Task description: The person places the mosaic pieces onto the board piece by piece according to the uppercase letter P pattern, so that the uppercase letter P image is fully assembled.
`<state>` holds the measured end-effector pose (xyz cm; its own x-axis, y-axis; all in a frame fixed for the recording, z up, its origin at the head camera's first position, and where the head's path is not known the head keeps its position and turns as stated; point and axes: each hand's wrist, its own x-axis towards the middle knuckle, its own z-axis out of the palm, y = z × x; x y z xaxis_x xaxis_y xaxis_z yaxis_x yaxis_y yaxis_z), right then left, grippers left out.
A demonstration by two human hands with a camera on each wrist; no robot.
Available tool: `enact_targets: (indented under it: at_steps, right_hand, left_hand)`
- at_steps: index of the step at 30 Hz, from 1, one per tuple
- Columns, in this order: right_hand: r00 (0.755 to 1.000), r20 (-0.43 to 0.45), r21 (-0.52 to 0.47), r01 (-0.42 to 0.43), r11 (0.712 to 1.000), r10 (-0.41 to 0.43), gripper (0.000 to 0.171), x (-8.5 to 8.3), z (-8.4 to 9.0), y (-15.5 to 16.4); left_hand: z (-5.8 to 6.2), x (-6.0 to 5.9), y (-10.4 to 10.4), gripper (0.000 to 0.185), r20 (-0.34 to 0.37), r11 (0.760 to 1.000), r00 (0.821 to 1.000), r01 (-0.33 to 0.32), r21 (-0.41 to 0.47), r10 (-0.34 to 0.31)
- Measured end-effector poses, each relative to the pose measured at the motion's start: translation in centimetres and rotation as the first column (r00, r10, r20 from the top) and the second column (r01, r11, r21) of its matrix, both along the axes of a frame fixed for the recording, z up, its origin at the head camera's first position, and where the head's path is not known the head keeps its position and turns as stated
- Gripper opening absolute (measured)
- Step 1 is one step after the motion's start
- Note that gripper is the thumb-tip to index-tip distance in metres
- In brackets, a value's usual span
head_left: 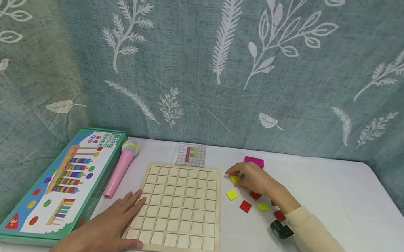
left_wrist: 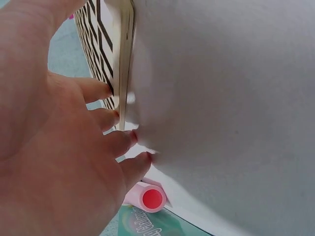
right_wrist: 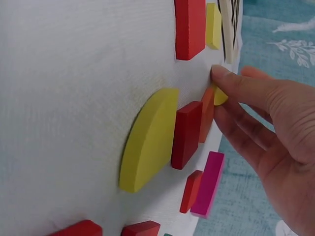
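Observation:
My left hand (head_left: 113,225) lies along the left edge of a wooden grid board (head_left: 220,213), fingers stretched out and touching its rim, thumb at the lower left corner. In the left wrist view the fingertips (left_wrist: 129,140) meet the board's side and the white cloth. To the right of the board, my right hand (head_left: 255,179) reaches down over the loose tiles. Its thumb and fingers pinch a small yellow tile (right_wrist: 220,96), partly hidden by them. An orange tile (right_wrist: 206,115) lies right beside these fingertips. Nearby are a yellow square (head_left: 232,194), a red square (head_left: 245,206) and a yellow curved tile (right_wrist: 150,147).
A pattern card (head_left: 191,155) lies behind the board. Left of it are a pink microphone (head_left: 121,167) and a ring game box (head_left: 65,182). A magenta block (head_left: 254,161) sits beyond the right hand, and a black object (head_left: 281,230) is by the right sleeve.

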<state>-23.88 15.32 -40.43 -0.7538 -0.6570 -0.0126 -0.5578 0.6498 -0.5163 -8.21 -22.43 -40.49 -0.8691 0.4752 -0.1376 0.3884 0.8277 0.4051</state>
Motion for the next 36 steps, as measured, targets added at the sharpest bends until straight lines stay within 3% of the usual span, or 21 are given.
enact_targets:
  at_steps: [9, 20, 36]
  right_hand:
    - [0.999, 0.020, -0.039, 0.045, 0.998, -0.044, 0.031, 0.0, 0.9, -0.3]
    - [0.998, 0.042, -0.175, -0.039, 0.984, 0.047, 0.028, -0.1, 1.7, -1.8]
    - [0.990, 0.106, -0.308, -0.052, 0.950, 0.089, 0.027, 0.4, 0.5, -6.7]
  left_hand:
    - [-0.1, 0.0, 0.0, 0.101, -0.019, 1.000, 1.000, -0.005, -0.017, 0.005]
    - [0.1, 0.2, 0.3, 0.098, -0.005, 1.000, 1.000, -0.015, 0.017, 0.015]
    - [0.0, 0.2, 0.4, 0.105, -0.037, 0.999, 0.998, -0.052, -0.007, 0.052]
